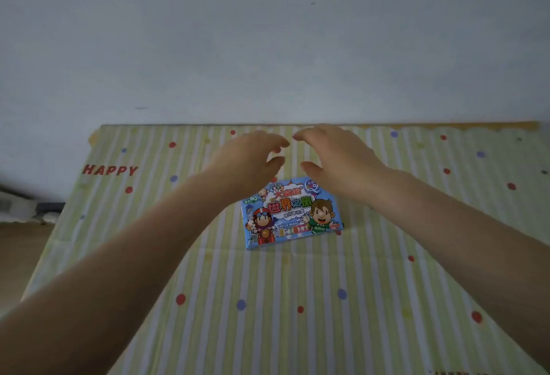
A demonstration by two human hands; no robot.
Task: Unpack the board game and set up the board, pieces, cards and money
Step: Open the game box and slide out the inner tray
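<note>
The game box lies flat and closed near the middle of the tabletop, which is covered in a striped, dotted cloth, with its printed lid facing up and its long sides roughly parallel to the far edge. Both hands hang above and just beyond the box's far long side, neither touching it: the left hand is slack with fingers loosely curved and holding nothing, and the right hand is likewise released, thumb apart from the fingers, empty. The step in hand looks like the first one, taking hold of the box to open it. To do it well, the hands should come down on the two short ends, thumbs on the near side and fingers on the far side, so the lid can be lifted straight and nothing spills. As for contents, the box is shut, so the board, pieces, cards and money cannot be seen; presumably all are still inside. No other container shows on the cloth.
</note>
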